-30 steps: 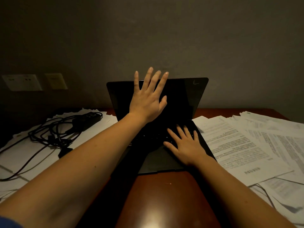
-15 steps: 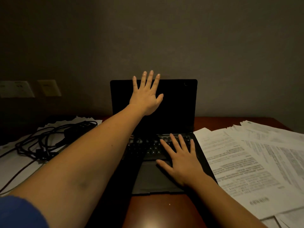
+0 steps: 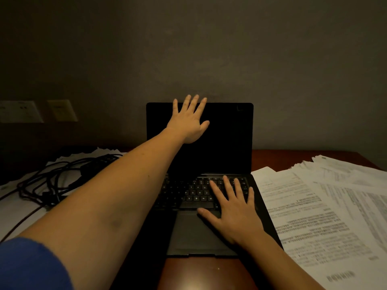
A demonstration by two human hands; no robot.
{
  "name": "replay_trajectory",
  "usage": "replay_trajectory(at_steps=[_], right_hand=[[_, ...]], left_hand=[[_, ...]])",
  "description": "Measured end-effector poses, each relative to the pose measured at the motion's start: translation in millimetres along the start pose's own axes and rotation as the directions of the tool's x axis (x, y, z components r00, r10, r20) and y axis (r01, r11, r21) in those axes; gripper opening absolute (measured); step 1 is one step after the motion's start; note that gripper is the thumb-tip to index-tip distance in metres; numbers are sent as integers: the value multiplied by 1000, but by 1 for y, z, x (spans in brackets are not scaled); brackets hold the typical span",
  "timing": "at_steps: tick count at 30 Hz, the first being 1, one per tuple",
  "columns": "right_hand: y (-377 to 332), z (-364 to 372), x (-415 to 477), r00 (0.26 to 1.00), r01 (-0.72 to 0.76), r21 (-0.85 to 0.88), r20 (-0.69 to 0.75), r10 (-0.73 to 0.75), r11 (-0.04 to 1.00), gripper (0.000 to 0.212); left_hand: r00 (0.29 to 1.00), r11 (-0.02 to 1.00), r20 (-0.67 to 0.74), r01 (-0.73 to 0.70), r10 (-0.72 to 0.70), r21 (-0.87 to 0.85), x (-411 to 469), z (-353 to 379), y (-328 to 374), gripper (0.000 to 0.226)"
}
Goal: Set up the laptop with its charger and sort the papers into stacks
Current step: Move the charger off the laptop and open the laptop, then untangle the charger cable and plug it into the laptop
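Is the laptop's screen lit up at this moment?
No, the laptop screen is completely black, with the left hand spread flat against it.

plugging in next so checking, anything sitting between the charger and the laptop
Only the person's own left forearm crosses that gap. The charger lies on loose papers left of the laptop; the laptop's left edge is hidden behind the arm.

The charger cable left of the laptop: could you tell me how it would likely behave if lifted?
The charger cable is probably floppy, lying in loose loops. It may snag, since the loops overlap. Its dark brick would likely hang as the heavy end.
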State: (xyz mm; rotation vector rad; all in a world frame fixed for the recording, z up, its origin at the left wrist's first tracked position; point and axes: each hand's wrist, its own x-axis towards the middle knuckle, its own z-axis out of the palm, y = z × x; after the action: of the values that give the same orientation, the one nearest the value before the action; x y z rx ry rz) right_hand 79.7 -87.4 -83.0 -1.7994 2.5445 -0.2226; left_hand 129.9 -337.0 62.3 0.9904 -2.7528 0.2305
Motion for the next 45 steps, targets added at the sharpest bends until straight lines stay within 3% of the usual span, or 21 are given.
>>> replay_trajectory(at_steps=[6, 11, 17, 23, 27, 31, 35, 39, 45], right_hand=[[0, -2, 0, 1000, 9, 4, 16, -9, 1000, 88], [-4, -10, 4, 999, 35, 5, 32, -35, 999, 94], [-48, -38, 22, 996, 84, 57, 3, -85, 995, 75], [-129, -43, 46, 986, 163, 103, -40, -160, 981, 57], [-180, -43, 50, 977, 214, 216, -33, -212, 952, 36], [-216, -36, 54, 977, 187, 319, 37, -209, 929, 25], [-239, -27, 58, 969, 176, 403, 88, -229, 898, 24], [-259, -29, 55, 959, 171, 568, 92, -269, 805, 24], [-294, -33, 48, 896, 154, 677, 211, -390, 720, 35]], left_hand=[[998, 1000, 57, 20, -19, -9, -1, -6, 2, 77], [999, 1000, -38, -9, 9, -8, -35, -3, 7, 80], [991, 999, 134, -17, 12, 36, -119, 5, -13, 76], [951, 989, 275, 148, -141, -5, -209, -7, -76, 67], [868, 934, 362, 357, -340, 21, -255, -20, -128, 67], [852, 876, 246, 481, -462, -23, -297, -21, -172, 70], [784, 760, 190, 620, -591, -195, -324, -15, -197, 86], [748, 674, 274, 664, -605, -324, -339, -14, -208, 47], [704, 616, 427, 707, -568, -346, -359, -7, -224, 29]])
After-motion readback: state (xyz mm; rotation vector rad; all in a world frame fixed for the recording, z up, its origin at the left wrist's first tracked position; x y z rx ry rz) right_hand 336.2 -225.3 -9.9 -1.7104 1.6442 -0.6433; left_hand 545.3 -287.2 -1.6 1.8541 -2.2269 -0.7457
